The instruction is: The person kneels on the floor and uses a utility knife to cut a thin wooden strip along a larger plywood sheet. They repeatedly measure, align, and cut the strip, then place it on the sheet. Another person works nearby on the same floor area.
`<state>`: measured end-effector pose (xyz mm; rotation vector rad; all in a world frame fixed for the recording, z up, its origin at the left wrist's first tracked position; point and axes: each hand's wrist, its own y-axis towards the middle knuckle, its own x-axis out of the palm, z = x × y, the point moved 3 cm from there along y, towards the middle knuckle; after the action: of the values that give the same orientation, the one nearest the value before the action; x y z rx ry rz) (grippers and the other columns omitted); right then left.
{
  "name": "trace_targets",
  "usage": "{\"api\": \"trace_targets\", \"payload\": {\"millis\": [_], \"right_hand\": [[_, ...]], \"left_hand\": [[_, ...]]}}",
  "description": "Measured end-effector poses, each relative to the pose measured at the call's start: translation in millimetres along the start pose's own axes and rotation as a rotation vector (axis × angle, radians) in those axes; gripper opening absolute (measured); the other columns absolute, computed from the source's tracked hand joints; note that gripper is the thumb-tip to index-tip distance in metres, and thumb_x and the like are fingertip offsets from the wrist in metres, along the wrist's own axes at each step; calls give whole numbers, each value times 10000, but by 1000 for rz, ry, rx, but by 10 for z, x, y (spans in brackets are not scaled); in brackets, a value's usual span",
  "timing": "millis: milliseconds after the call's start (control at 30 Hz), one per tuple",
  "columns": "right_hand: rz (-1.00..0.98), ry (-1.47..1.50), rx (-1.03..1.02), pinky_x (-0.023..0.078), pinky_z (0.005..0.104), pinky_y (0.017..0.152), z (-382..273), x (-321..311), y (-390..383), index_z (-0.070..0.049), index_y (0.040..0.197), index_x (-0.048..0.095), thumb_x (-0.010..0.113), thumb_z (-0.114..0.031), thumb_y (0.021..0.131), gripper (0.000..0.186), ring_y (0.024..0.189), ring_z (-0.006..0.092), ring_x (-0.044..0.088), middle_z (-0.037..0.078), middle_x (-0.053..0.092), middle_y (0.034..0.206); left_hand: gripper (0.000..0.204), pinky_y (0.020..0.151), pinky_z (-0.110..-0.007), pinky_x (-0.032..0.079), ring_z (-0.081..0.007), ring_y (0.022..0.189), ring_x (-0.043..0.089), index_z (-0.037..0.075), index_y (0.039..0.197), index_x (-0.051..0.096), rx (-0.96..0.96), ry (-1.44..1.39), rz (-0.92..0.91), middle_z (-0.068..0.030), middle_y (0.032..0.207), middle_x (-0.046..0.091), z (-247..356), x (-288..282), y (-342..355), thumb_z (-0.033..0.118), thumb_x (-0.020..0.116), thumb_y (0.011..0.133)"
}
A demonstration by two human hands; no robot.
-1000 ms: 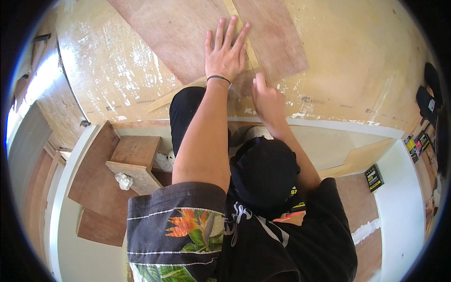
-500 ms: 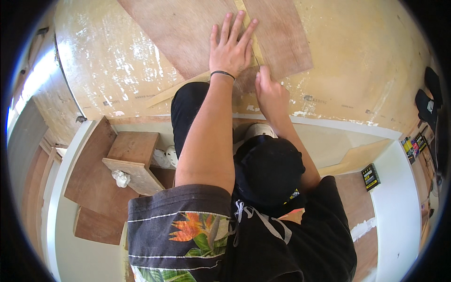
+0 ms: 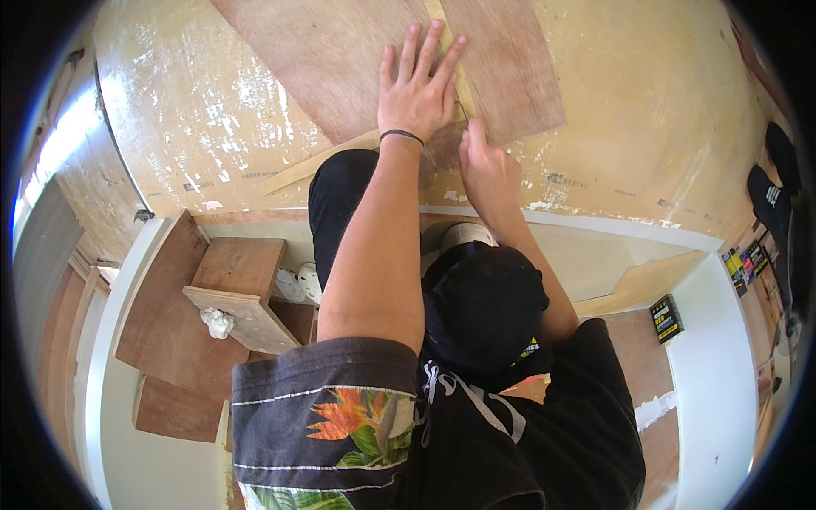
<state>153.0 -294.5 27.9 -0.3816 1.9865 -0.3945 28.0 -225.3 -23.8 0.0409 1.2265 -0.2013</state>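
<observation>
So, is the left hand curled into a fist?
No, the left hand lies palm down with its fingers spread over the brown board.

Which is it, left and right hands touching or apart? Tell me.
Apart. The head view shows a narrow gap between the left hand and the right hand, with brown wood visible in it.

Two bare hands, a left hand (image 3: 416,100) and a right hand (image 3: 490,172), share the scene with one dark wristband (image 3: 401,134) and one thin dark tool (image 3: 461,109). Two pale strips (image 3: 297,172), one black box (image 3: 667,319) and one crumpled white lump (image 3: 217,322) also appear.
</observation>
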Motion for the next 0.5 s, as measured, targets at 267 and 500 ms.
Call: {"api": "trace_targets", "payload": {"millis": [267, 500], "right_hand": [[210, 386, 115, 500, 471, 580, 103, 31, 76, -55, 1079, 586, 656, -222, 920, 241, 663, 385, 661, 181, 674, 752], [262, 656, 190, 459, 303, 533, 46, 335, 45, -29, 996, 641, 642, -154, 949, 134, 578, 113, 586, 57, 629, 743]], "left_hand": [[591, 1192, -535, 223, -244, 1493, 279, 292, 1494, 434, -8, 13, -3, 23, 1622, 309, -9, 2, -7, 277, 551, 915], [390, 1146, -496, 288, -240, 1418, 375, 125, 1299, 556, 10, -38, 209, -39, 1523, 412, -13, -3, -45, 242, 541, 927]]}}
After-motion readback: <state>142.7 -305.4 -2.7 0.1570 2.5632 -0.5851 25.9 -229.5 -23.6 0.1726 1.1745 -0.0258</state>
